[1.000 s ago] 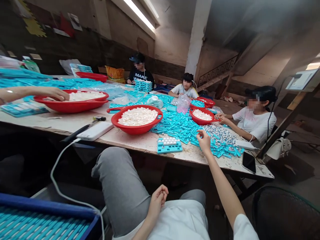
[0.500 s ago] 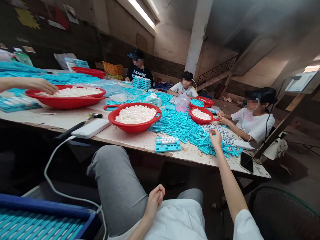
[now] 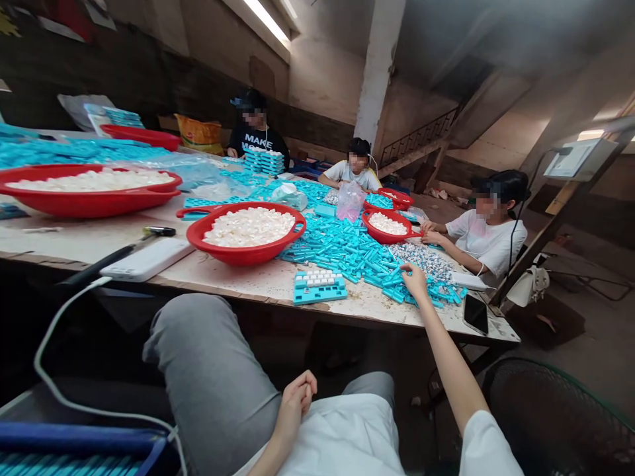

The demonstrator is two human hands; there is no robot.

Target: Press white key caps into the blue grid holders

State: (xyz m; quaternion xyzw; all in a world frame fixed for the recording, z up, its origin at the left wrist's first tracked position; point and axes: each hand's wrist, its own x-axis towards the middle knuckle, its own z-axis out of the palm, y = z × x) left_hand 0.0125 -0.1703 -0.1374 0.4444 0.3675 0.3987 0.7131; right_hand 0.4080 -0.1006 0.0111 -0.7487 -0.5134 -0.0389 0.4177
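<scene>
My right hand [image 3: 415,280] reaches over the front of a pile of blue plastic pieces [image 3: 347,246], fingers a little apart at the pieces; nothing shows between them. My left hand [image 3: 299,391] rests by my lap with its fingers curled closed, and whatever may be inside is hidden. Between the hands, at the table's front edge, lies a blue keyboard-shaped piece [image 3: 320,295] with white keys on its upper part and bare sockets below. A red basin [image 3: 243,254] heaped with small white keys stands left of the pile.
Another red basin [image 3: 94,203] of white keys stands at the left, near a white power bank [image 3: 146,259] with a cable. A phone [image 3: 475,313] lies at the right corner. Several co-workers sit around the table. A dark blue crate [image 3: 84,439] stands lower left.
The view has swung slightly right, so things sit farther left. My right hand has lowered toward the blue pieces. The hand over the left basin is out of view. My left hand stays curled.
</scene>
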